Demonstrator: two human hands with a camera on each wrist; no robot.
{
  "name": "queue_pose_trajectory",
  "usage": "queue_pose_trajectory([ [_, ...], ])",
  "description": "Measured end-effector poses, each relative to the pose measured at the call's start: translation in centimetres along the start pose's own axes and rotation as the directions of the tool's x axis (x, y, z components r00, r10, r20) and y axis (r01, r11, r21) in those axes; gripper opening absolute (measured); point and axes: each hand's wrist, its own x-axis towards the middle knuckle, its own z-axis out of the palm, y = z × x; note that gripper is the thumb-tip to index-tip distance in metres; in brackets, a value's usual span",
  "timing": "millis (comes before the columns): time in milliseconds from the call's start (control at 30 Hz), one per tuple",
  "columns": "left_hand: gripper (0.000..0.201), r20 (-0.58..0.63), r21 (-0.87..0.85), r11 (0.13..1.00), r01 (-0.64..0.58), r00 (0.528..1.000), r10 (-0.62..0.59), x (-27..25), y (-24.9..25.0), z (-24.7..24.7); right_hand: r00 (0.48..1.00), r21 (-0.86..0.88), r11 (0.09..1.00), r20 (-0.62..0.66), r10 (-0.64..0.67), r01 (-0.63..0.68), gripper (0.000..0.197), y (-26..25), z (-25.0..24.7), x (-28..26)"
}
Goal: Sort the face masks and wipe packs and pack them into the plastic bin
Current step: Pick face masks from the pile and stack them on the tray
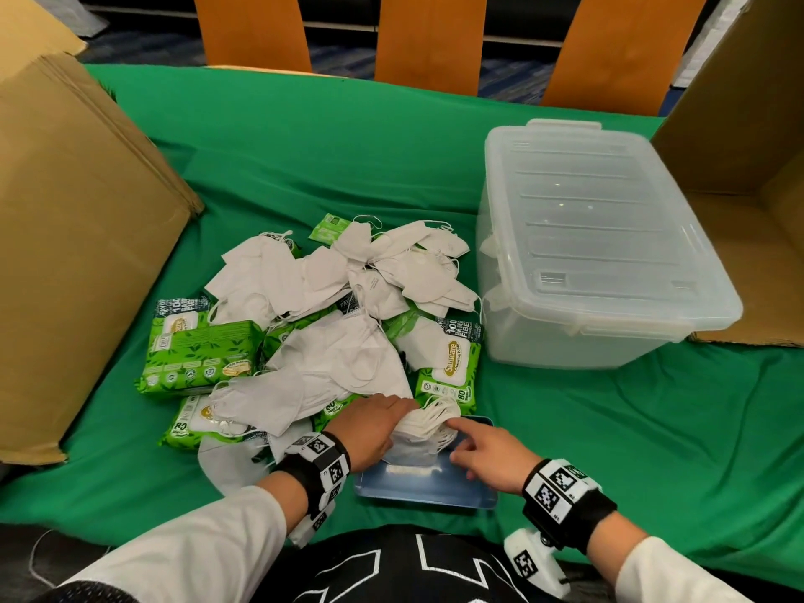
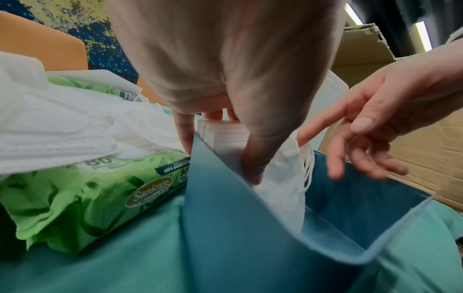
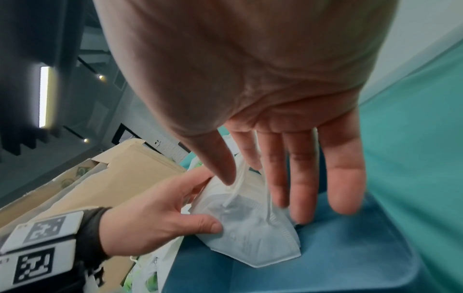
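A stack of white face masks (image 1: 424,433) stands on edge in a shallow blue tray (image 1: 435,487) at the table's front. My left hand (image 1: 391,424) grips the stack from the left, thumb on its near face (image 3: 250,234). My right hand (image 1: 474,446) is open, its straight fingers touching the ear loops on the stack's right side (image 2: 283,190). Behind the tray lies a loose heap of masks (image 1: 339,272) mixed with green wipe packs (image 1: 195,354). The clear plastic bin (image 1: 600,250) stands at the right with its lid on.
A flattened cardboard box (image 1: 74,254) leans at the left, and an open cardboard box (image 1: 739,145) stands behind the bin. Orange chair backs (image 1: 426,37) line the far edge. A green cloth (image 1: 326,145) covers the table.
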Motion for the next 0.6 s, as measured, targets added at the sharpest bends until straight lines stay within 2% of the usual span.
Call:
queue_pose_trajectory([
  [100, 0.075, -0.002, -0.019, 1.000, 0.001, 1.000, -0.001, -0.1, 0.0, -0.2, 0.997, 0.052, 0.999, -0.082, 0.012, -0.008, 0.042, 0.2, -0.2, 0.2],
  [200, 0.074, -0.002, -0.039, 0.999, 0.005, 1.000, -0.005, 0.0, -0.1, -0.1, 0.994, 0.304, 0.950, -0.052, 0.094, -0.074, 0.030, 0.3, 0.4, 0.5],
  [267, 0.074, 0.002, -0.075, 0.997, 0.008, 1.000, -0.008, 0.0, -0.3, -0.1, 0.980, 0.520, 0.836, 0.008, 0.198, -0.173, 0.026, 0.4, 1.2, 1.0],
  [333, 0.074, 0.011, -0.125, 0.992, 0.016, 1.000, -0.014, 0.1, -0.6, 0.0, 0.950, 0.729, 0.631, 0.087, 0.301, -0.267, 0.024, 0.4, 1.8, 1.6],
  [400, 0.074, 0.019, -0.161, 0.986, 0.029, 0.999, -0.026, 0.2, -0.7, 0.0, 0.927, 0.826, 0.465, 0.170, 0.334, -0.319, 0.019, 0.3, 2.2, 2.0],
  [467, 0.075, 0.021, -0.186, 0.982, 0.041, 0.999, -0.038, 0.2, -0.8, 0.1, 0.917, 0.848, 0.386, 0.251, 0.310, -0.363, 0.014, 0.0, 2.6, 2.2],
  [567, 0.082, 0.019, -0.225, 0.971, 0.075, 0.997, -0.073, 0.2, -1.0, 0.2, 0.903, 0.886, 0.252, 0.312, 0.295, -0.389, 0.052, -0.6, 3.0, 2.2],
  [600, 0.085, 0.018, -0.239, 0.967, 0.091, 0.996, -0.089, 0.1, -1.1, 0.3, 0.907, 0.904, 0.207, 0.312, 0.282, -0.375, 0.058, -0.8, 3.1, 2.3],
])
